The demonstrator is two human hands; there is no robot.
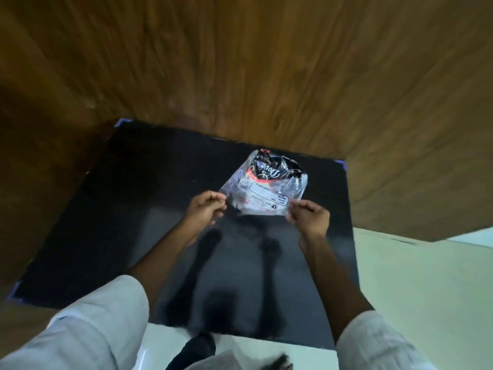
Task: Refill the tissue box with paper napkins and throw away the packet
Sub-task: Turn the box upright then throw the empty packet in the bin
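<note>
Pale sleeves (88, 332) at lower corners; left hand (206, 208) and right hand (309, 216) pinching near corners of crumpled clear packet (266, 188), mid-frame above black mat (128, 209); wooden panels (240, 62) across upper frame.

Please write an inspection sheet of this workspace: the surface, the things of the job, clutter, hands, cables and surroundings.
Surface: black mat on the floor, bare.
Job's things: empty plastic napkin packet, crumpled, held above the mat; tissue box not in view.
Clutter: nothing seen.
Hands: left hand pinches the packet's near left corner; right hand pinches its near right corner.
Cables: nothing seen.
Surroundings: wooden panels behind and beside the mat; pale floor on the right; a foot at the bottom edge.
</note>
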